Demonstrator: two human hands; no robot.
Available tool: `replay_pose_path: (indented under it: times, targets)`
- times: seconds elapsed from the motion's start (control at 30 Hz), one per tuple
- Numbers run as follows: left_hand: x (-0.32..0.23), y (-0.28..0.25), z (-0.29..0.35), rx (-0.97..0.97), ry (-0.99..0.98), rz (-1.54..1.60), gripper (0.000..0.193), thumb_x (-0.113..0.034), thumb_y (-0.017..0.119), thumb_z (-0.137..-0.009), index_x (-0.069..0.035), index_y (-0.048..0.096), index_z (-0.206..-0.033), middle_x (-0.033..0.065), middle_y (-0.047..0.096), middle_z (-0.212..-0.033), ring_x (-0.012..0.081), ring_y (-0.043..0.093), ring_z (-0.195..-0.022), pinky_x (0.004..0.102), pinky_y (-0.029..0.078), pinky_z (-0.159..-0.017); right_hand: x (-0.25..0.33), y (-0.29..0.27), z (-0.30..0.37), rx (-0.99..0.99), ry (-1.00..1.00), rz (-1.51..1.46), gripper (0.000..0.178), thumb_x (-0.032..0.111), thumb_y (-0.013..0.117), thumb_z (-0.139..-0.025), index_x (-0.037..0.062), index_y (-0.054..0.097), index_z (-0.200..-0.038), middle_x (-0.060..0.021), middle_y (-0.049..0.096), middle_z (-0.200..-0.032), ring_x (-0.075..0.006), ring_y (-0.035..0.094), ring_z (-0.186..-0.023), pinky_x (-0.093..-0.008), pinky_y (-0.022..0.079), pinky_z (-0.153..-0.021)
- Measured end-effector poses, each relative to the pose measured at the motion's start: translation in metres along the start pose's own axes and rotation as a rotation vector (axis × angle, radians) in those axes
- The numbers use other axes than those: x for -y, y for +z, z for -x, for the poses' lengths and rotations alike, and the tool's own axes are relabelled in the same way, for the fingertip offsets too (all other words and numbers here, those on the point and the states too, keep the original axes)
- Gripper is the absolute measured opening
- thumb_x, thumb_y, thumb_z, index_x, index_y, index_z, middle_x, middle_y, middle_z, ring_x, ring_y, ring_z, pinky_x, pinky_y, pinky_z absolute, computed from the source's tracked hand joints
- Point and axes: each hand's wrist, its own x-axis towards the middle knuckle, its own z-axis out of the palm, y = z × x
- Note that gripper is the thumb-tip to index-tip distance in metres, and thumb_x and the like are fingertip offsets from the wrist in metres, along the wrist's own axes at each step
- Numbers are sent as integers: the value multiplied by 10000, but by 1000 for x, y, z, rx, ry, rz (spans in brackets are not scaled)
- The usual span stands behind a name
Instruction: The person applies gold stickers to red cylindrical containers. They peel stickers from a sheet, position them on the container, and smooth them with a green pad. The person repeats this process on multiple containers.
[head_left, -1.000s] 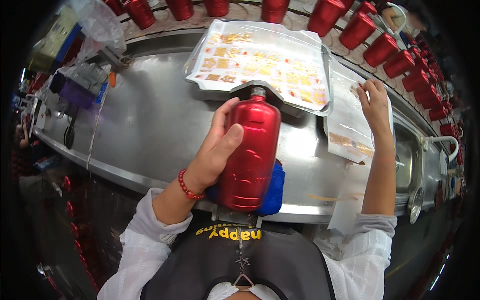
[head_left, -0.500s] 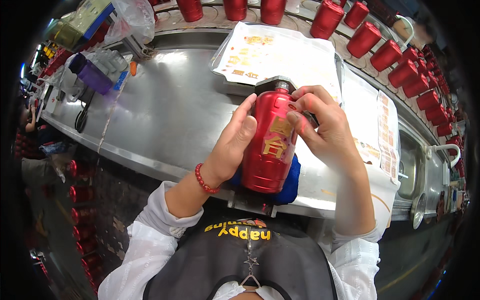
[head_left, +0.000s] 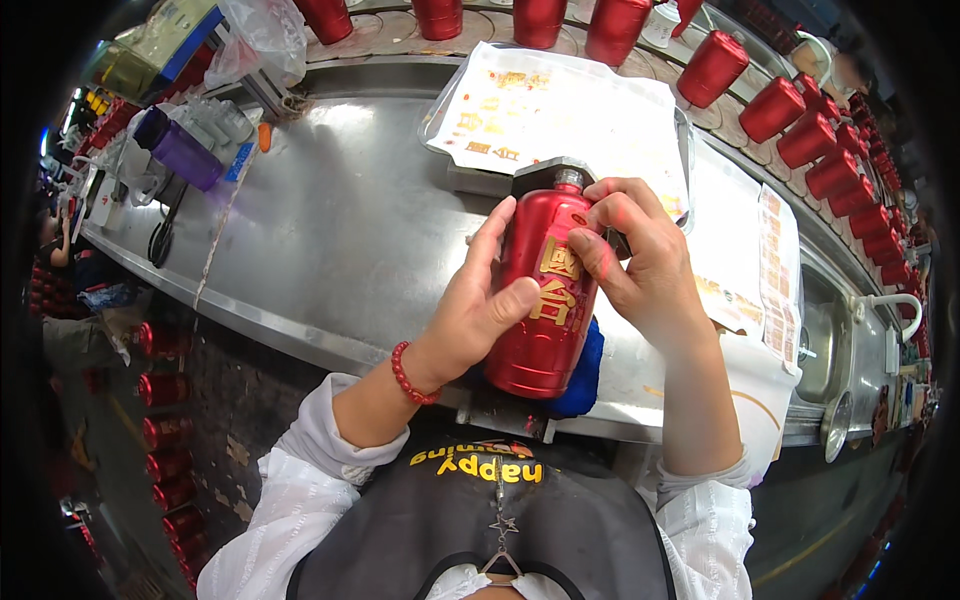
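Note:
A glossy red bottle [head_left: 531,345] with large gold characters lies tilted before me, its bare neck away from me against a dark angular holder [head_left: 552,166]. A blue cloth [head_left: 582,385] shows under its lower right side. My left hand [head_left: 468,305], with a red bead bracelet [head_left: 405,374] at the wrist, steadies the bottle: fingers along the left side, thumb across the front near the characters. On the upper right shoulder, the bent fingers and thumb of my right hand [head_left: 640,258] press beside a small round red-and-gold mark. Its fingertips partly hide what they touch.
Behind the bottle, a tray [head_left: 437,128] carries a white sheet [head_left: 570,100] of gold decals. Red bottles [head_left: 713,68] line a curved conveyor beyond. A purple bottle [head_left: 182,150] stands on the metal bench [head_left: 330,210] at left; a sink [head_left: 822,335] is at right.
The conveyor's red bottles have shifted. My left thumb has come further over the bottle's front, and my right thumb has slid slightly up. The bottle has turned a little.

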Motion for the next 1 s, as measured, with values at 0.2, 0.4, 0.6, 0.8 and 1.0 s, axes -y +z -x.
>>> replay_pose_path:
  times: [0.2, 0.4, 0.6, 0.8, 1.0]
  targets:
    - [-5, 3, -2, 6, 16, 66, 842, -409, 539, -1048, 27, 77, -1602, 176, 322, -1580, 231, 383, -1428, 372, 324, -1175, -2, 1, -2, 6, -6, -10, 158, 53, 726, -917, -10, 583, -895, -128, 615, -1114, -205, 646, -853, -308, 554, -713]
    - [-4, 4, -2, 5, 10, 19, 896, -362, 621, -1012, 19, 66, -1602, 182, 310, -1571, 239, 378, -1428, 375, 322, -1177, -2, 2, -2, 13, 4, -6, 163, 57, 730, -919, -11, 584, -895, -129, 613, -1120, -197, 643, -863, -304, 553, -724]
    - [-1, -1, -2, 3, -15, -54, 917, -258, 667, -981, 13, 52, -1604, 185, 310, -1558, 244, 379, -1425, 385, 329, -1176, -2, 2, -2, 13, 7, -5, 160, 61, 728, -923, -12, 588, -895, -132, 613, -1123, -194, 642, -876, -302, 554, -729]
    - [1, 0, -1, -1, -14, -51, 925, -290, 675, -976, 28, 67, -1596, 199, 312, -1551, 256, 371, -1430, 392, 322, -1179, 0, 2, -2, 6, 22, -9, 166, 65, 726, -924, -6, 581, -882, -129, 612, -1118, -189, 638, -878, -298, 549, -719]
    - [2, 1, -1, -28, 10, -87, 936, -370, 679, -972, 75, 117, -1573, 237, 306, -1542, 289, 345, -1445, 401, 283, -1195, -2, 3, -3, 2, 43, -29, 160, 71, 715, -931, 6, 576, -885, -129, 609, -1113, -189, 630, -918, -295, 541, -745]
